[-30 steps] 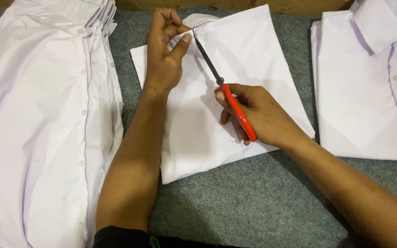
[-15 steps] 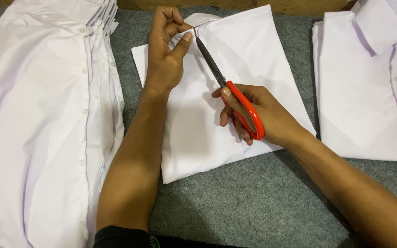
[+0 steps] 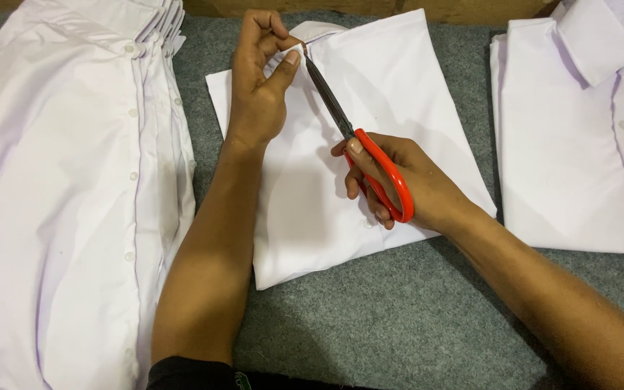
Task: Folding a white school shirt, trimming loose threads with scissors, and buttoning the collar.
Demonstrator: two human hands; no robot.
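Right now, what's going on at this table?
A person's left hand pinches the top edge of a folded white shirt on the grey felt table. The right hand holds red-handled scissors, blade tips at the pinched spot. A shirt stack lies left, another shirt right.

On the desk (image 3: 399, 339), the folded shirt (image 3: 399, 94) lies centre, between the shirt stack (image 3: 59, 217) left and another shirt (image 3: 572, 159) right
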